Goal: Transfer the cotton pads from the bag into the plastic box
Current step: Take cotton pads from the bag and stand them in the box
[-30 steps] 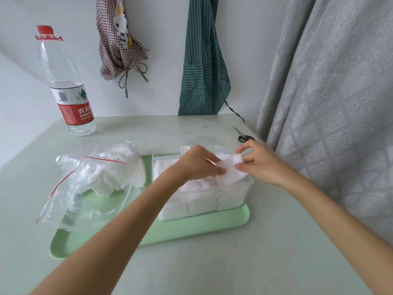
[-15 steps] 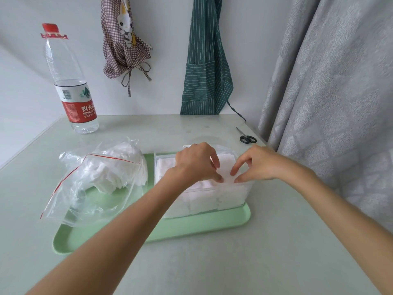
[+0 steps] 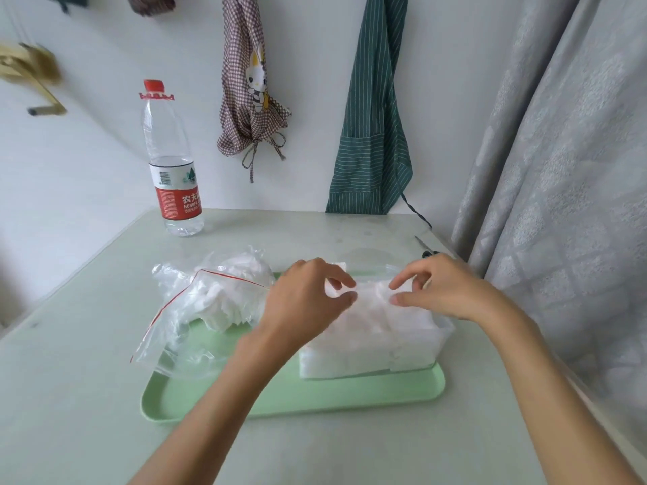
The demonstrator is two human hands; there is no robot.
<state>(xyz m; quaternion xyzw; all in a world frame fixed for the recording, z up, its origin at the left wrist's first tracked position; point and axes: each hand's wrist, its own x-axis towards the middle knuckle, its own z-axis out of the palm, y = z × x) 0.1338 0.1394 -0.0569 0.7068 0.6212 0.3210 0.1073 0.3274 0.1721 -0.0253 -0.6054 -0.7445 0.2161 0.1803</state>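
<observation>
Both hands, left hand (image 3: 308, 302) and right hand (image 3: 441, 288), loose, holding nothing, patting pads (image 3: 371, 309) into box (image 3: 443, 339). Next: reach bag (image 3: 196, 309) for more.

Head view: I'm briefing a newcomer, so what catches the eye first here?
Both hands, left hand and right hand, hover over the pad-filled plastic box on the green tray. Left of it lies the crumpled bag with cotton pads inside. A tall water bottle stands behind.
</observation>
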